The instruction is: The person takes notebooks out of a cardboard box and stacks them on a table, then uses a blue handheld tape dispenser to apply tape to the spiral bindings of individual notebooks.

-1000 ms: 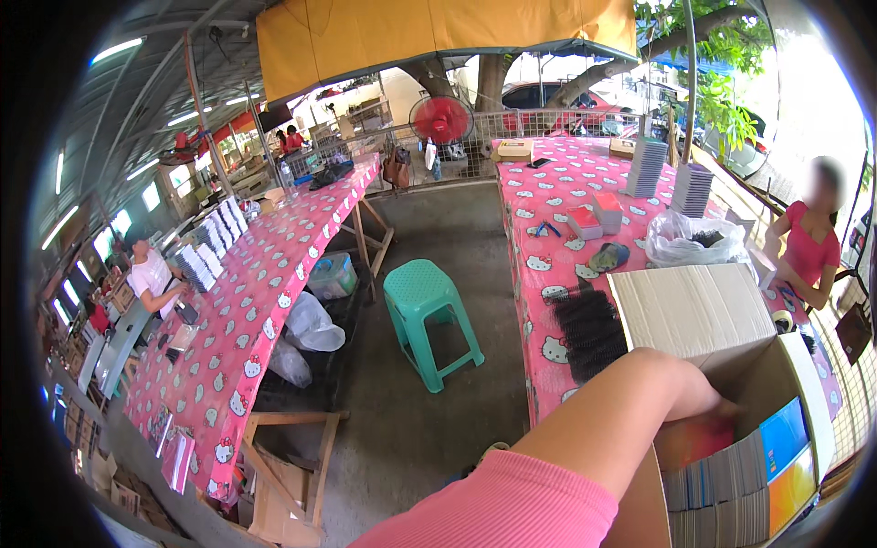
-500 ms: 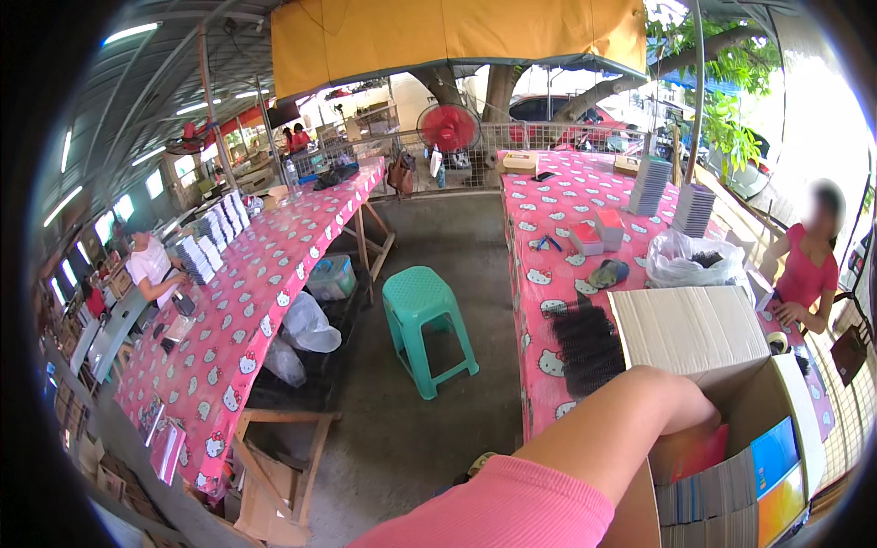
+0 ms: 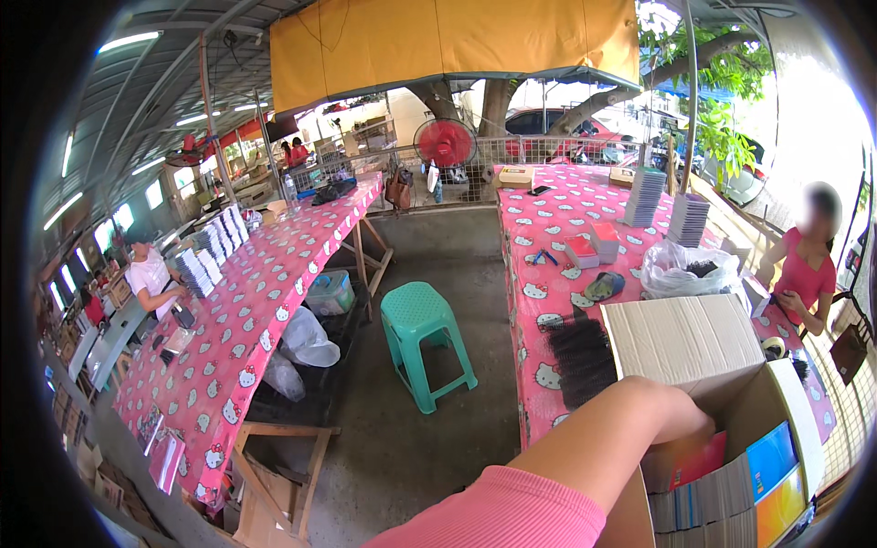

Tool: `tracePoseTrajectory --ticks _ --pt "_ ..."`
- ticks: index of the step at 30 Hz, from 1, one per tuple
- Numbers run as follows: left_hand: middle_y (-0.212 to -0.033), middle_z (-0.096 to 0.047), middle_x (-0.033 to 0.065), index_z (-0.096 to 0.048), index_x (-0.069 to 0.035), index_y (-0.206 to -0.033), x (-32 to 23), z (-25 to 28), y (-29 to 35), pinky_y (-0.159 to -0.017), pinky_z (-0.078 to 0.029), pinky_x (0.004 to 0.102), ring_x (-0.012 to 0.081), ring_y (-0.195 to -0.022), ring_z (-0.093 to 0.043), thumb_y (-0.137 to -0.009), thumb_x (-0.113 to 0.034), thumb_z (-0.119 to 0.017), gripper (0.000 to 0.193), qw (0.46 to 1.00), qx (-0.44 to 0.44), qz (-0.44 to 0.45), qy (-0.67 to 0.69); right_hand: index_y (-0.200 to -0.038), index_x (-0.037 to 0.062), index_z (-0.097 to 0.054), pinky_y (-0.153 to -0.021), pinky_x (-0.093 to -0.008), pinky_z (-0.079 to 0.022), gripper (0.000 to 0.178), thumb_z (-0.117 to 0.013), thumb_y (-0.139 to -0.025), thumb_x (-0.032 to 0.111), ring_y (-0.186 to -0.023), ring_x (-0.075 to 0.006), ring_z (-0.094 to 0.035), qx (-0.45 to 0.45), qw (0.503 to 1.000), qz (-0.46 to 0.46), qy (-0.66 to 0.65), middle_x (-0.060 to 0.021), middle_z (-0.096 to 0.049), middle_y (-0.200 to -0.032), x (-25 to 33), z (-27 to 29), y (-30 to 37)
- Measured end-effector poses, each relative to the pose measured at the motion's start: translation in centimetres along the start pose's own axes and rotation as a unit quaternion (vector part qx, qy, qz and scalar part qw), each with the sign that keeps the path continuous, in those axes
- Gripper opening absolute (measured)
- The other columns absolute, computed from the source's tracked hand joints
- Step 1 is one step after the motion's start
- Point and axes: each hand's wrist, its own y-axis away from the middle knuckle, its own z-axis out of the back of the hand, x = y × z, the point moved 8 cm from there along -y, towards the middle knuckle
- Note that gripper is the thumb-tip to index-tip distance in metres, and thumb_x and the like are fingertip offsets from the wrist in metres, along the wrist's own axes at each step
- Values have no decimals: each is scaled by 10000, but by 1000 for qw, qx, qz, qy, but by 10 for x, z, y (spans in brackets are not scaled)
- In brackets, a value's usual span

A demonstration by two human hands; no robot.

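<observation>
My left arm, in a pink sleeve, crosses the lower right and bends down into an open cardboard box [image 3: 791, 393]. Inside it my left hand [image 3: 681, 442] is blurred and partly hidden, so its fingers do not show. Right beside this hand lies a red booklet or card-like item [image 3: 702, 460]. Tightly packed rows of thin grey-edged booklets [image 3: 703, 500] fill the near part of the box. A blue cover [image 3: 770, 457] and a yellow-orange cover [image 3: 782, 516] face outward at their right end. My right hand is out of view.
A pink-patterned table [image 3: 546, 301] bears black mesh-like material [image 3: 585, 356], a plastic bag [image 3: 671, 265] and booklet stacks [image 3: 646, 197]. A green stool [image 3: 420, 310] stands between it and another pink table [image 3: 265, 265]. A person in pink [image 3: 804, 274] sits at right, another [image 3: 149, 277] works at left.
The view has shifted slightly, so most things sit a little lower in it. My left hand stays in the box beside the red item. The person at right has moved their hands slightly.
</observation>
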Motion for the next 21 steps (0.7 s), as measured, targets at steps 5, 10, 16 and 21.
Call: tracePoseTrajectory --ticks 5,10,16,21 --pt "-1178 -619 138 -639 -74 -1156 2 0 0 -888 -465 451 303 -1068 -587 -760 -336 -709 480 1000 -2 2 5 -773 9 -609 -712 -450 -398 448 -417 -946 376 -697 -286 -535 15 1000 5 1 -130 -592 -720 -1 0 0" --pt "-1176 -619 140 -639 -70 -1155 3 1 0 -888 -466 452 302 -1067 -588 -758 -333 -711 482 1000 -2 7 7 -773 9 -611 -703 -448 -395 445 -419 -944 371 -699 -283 -538 -5 1000 -3 -1 -128 -593 -715 -1 1 0" --pt "-1174 -620 141 -639 -66 -1153 3 0 0 -887 -466 452 301 -1066 -588 -755 -330 -713 483 1000 -2 14 9 -763 15 -621 -693 -443 -394 446 -424 -942 372 -675 -276 -541 -8 1000 6 -8 -122 -603 -705 -5 3 2" --pt "-1172 -620 142 -638 -62 -1152 6 -2 -1 -887 -466 452 300 -1065 -588 -753 -328 -716 485 1000 -2 18 12 -762 15 -630 -691 -444 -401 450 -426 -945 373 -671 -279 -550 3 1000 8 -9 -122 -612 -709 -5 3 2"
